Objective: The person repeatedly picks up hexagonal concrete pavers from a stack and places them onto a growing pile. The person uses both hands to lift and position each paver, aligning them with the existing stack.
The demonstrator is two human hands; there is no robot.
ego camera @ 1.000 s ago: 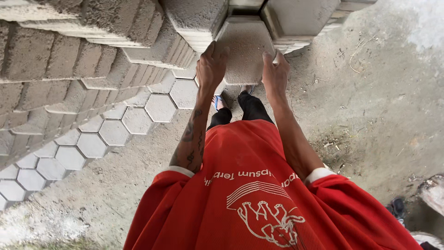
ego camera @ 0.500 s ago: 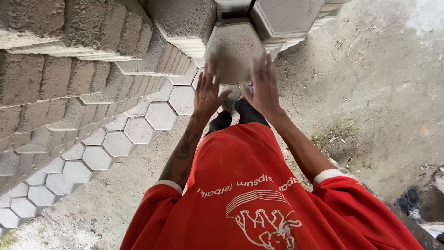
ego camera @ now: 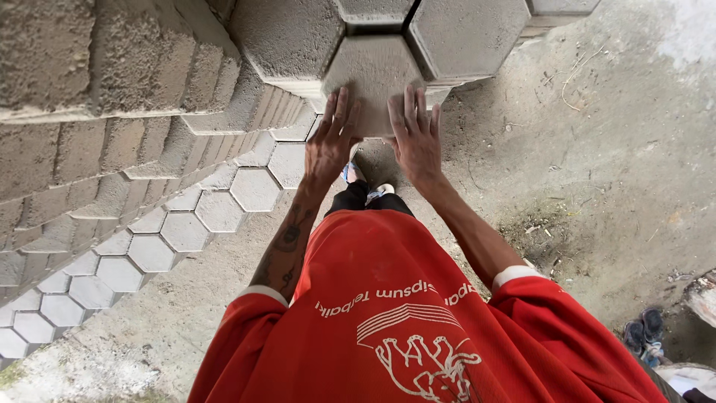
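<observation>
Both palms flat on hexagonal paver point(ego camera: 373, 71) at stack's near edge: left hand point(ego camera: 332, 145) and right hand point(ego camera: 414, 142) splayed wide, gripping nothing. Seating step; next move likely needed firm, even push

Rough matt concrete hexagonal paver point(ego camera: 373, 75)

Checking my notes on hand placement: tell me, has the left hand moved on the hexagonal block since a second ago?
Yes. The left hand has slid from the hexagonal block's left edge inward onto its face, toward the right hand.
</observation>
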